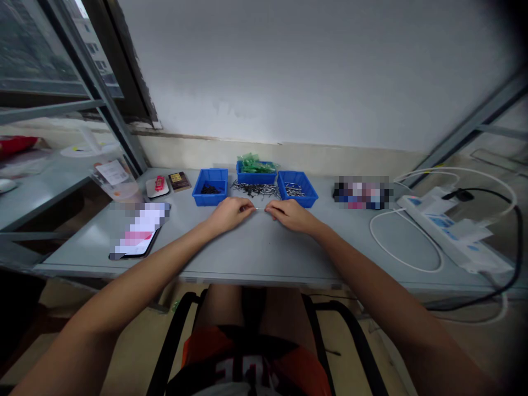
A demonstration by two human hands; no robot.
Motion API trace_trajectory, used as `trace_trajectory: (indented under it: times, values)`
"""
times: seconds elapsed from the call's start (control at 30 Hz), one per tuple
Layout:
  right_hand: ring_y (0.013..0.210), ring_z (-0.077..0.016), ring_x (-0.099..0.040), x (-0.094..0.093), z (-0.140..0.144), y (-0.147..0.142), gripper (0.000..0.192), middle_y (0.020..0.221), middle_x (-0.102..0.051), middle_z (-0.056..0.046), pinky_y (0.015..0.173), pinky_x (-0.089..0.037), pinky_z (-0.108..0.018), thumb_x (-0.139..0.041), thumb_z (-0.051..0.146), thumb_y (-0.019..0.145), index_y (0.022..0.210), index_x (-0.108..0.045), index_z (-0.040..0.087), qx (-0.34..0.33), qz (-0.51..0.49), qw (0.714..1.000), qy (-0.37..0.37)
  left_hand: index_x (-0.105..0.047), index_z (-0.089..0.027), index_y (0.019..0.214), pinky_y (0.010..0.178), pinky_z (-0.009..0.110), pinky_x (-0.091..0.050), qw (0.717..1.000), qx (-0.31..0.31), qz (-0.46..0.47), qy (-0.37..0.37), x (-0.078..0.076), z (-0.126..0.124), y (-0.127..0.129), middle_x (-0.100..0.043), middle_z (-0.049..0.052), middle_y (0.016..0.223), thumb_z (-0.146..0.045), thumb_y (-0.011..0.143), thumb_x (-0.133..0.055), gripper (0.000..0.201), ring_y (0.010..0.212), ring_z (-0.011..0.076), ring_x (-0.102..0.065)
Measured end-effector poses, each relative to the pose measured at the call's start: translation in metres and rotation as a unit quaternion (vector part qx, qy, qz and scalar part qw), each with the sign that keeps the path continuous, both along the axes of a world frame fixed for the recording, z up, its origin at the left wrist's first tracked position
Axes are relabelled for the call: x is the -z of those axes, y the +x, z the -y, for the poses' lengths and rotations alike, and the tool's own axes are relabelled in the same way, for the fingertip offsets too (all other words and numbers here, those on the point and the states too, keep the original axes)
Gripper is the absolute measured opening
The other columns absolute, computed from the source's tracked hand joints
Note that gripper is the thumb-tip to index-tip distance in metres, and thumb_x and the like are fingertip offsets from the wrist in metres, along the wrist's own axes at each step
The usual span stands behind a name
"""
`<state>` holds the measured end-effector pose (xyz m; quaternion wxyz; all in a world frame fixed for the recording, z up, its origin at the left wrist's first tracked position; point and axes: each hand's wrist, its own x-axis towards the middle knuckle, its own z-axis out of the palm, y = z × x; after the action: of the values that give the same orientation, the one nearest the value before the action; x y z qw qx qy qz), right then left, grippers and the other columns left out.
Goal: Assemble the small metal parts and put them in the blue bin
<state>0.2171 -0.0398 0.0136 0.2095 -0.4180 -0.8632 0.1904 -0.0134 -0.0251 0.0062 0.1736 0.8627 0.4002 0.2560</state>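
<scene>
Between my two hands runs a thin silvery rod (260, 208), held level just above the desk. My left hand (231, 213) pinches its left end, and my right hand (292, 214) pinches the other end. What the fingertips cover cannot be made out. Just beyond my hands lies a loose pile of thin metal and dark pieces (258, 190). A blue bin with small black parts (198, 192) stands past my left hand. Past my right hand is a blue bin of metal rods (312, 193). Behind the pile, another blue bin (256, 178) holds green translucent pieces.
On the left of the grey desk (247, 253) are a phone (138, 234), a plastic cup (117, 181), a white dish with a red item (159, 187) and a dark card (179, 181). To the right lie a blurred-out object (363, 192), a power strip (454, 234) and looping cables (406, 267).
</scene>
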Motion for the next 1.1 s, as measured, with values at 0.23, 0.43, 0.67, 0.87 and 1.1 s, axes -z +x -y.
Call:
trace_trajectory:
  times: [0.23, 0.43, 0.67, 0.87, 1.1]
  values:
    - [0.078, -0.0169, -0.057, 0.001, 0.0, 0.002, 0.026, 0.083, -0.064, -0.003, 0.076, -0.04, -0.029, -0.039, 0.034, 0.097, 0.095, -0.061, 0.02, 0.008, -0.01, 1.0, 0.017, -0.07, -0.017, 0.094, 0.073, 0.028, -0.046, 0.999, 0.01, 0.006, 0.035, 0.0, -0.001, 0.002, -0.071, 0.007, 0.09, -0.032, 0.093, -0.05, 0.025, 0.075, 0.0166, -0.06]
    - [0.085, -0.0182, -0.057, 0.003, 0.002, 0.001, 0.021, 0.097, -0.063, -0.006, 0.08, -0.042, -0.031, -0.046, 0.017, 0.083, 0.098, -0.06, 0.02, -0.02, -0.014, 0.997, 0.066, -0.069, -0.017, 0.094, 0.075, 0.03, -0.046, 1.0, 0.012, -0.012, 0.02, 0.001, -0.001, 0.001, -0.072, 0.008, 0.092, -0.029, 0.092, -0.049, 0.024, 0.082, 0.0189, -0.063]
    - [0.091, -0.0198, -0.059, 0.004, -0.001, 0.003, 0.024, 0.095, -0.066, -0.005, 0.087, -0.043, -0.033, -0.045, 0.015, 0.081, 0.095, -0.064, 0.021, -0.032, -0.002, 0.993, 0.11, -0.07, -0.016, 0.097, 0.074, 0.029, -0.046, 1.0, 0.001, -0.004, 0.013, -0.001, 0.005, 0.003, -0.072, 0.008, 0.091, -0.035, 0.094, -0.046, 0.03, 0.079, 0.0189, -0.063]
    - [0.098, -0.0259, -0.059, -0.008, -0.016, 0.038, 0.027, 0.1, -0.068, -0.01, 0.091, -0.043, -0.041, -0.045, 0.017, 0.083, 0.095, -0.068, 0.019, 0.128, -0.017, 0.977, 0.171, -0.07, -0.014, 0.099, 0.075, 0.029, -0.048, 0.996, 0.056, -0.063, 0.015, 0.0, 0.007, 0.0, -0.072, 0.01, 0.092, -0.029, 0.091, -0.049, 0.027, 0.08, 0.0191, -0.064]
    - [0.103, -0.0244, -0.061, -0.003, -0.039, 0.076, 0.047, 0.112, -0.069, -0.01, 0.097, -0.045, -0.043, -0.039, 0.01, 0.079, 0.116, -0.067, 0.018, 0.183, -0.046, 0.969, 0.161, -0.068, -0.014, 0.1, 0.086, 0.033, -0.048, 0.985, 0.007, -0.146, 0.087, 0.011, 0.001, 0.005, -0.067, 0.013, 0.1, -0.026, 0.092, -0.045, 0.026, 0.098, 0.0232, -0.062]
